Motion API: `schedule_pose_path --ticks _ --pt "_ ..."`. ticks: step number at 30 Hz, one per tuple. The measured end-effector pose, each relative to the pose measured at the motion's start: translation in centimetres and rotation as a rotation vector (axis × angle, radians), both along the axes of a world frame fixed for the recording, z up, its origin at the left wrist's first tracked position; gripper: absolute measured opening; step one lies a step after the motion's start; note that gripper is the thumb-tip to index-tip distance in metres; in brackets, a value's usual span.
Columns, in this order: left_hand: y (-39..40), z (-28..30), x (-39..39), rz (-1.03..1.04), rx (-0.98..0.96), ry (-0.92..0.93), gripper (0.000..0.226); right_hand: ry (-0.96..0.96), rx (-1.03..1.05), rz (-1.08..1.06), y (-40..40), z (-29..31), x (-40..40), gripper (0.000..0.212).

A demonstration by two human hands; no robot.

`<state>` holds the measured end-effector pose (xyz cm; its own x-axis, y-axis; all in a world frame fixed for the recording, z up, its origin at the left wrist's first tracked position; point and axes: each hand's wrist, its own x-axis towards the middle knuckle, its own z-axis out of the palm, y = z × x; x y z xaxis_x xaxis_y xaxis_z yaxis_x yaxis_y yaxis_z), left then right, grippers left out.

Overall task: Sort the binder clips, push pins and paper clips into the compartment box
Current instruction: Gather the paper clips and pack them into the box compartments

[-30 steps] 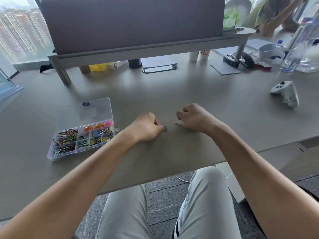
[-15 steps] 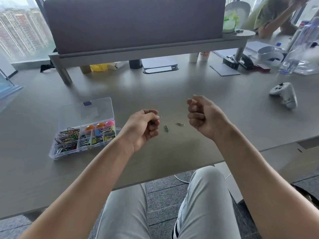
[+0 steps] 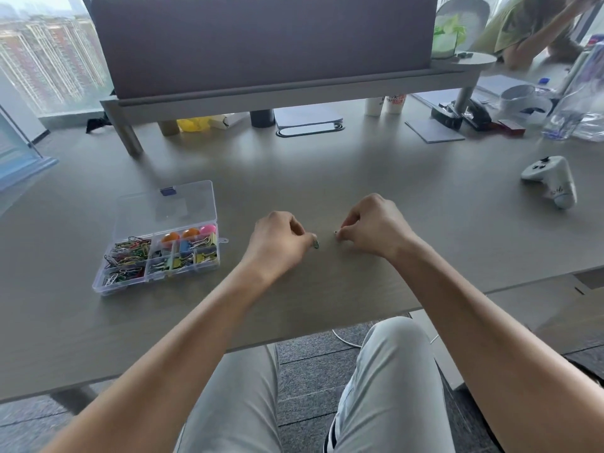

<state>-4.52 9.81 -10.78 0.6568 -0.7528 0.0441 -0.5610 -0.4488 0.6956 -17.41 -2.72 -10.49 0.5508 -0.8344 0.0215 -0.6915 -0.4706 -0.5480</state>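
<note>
Hands, two: right of the clear plastic compartment box (image 3: 157, 256), left hand (image 3: 277, 245) pinches one green paper clip (image 3: 316, 244), right hand (image 3: 376, 228) one silver wire clip (image 3: 336, 233).

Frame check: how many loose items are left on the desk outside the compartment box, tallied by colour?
Green paper clip, at the left hand's fingertips: 1
Silver paper clip, at the right hand's fingertips: 1
Total: 2
Whether either grip has closed on its clip cannot be told. The clear plastic compartment box sits open to the left.
</note>
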Motion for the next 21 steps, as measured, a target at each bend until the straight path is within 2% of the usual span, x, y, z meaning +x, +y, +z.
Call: schedule_pose_path --ticks 3,7,10,15,18,21 --pt "-0.2 -0.4 -0.5 0.021 0.019 -0.108 0.025 0.092 0.047 0.028 -0.6 0.2 0.7 0.021" --pt "-0.3 -0.7 -1.5 0.044 -0.014 -0.201 0.019 0.17 0.047 0.096 -0.7 0.7 0.8 0.02" --pt "-0.3 -0.5 -1.9 0.071 -0.023 -0.21 0.004 0.208 0.05 0.154 -0.7 1.1 0.0 0.028" --pt "-0.7 0.3 -1.4 0.076 0.06 -0.18 0.008 0.206 -0.05 0.293 -0.1 0.5 -1.1 0.041" --pt "-1.3 1.0 -0.9 0.05 0.182 -0.146 0.007 0.173 -0.184 0.321 0.4 -0.4 -1.7 0.037" --pt "-2.1 1.8 -0.7 0.022 0.297 -0.143 0.02 0.124 -0.23 0.305 0.9 -0.7 -2.5 0.024"
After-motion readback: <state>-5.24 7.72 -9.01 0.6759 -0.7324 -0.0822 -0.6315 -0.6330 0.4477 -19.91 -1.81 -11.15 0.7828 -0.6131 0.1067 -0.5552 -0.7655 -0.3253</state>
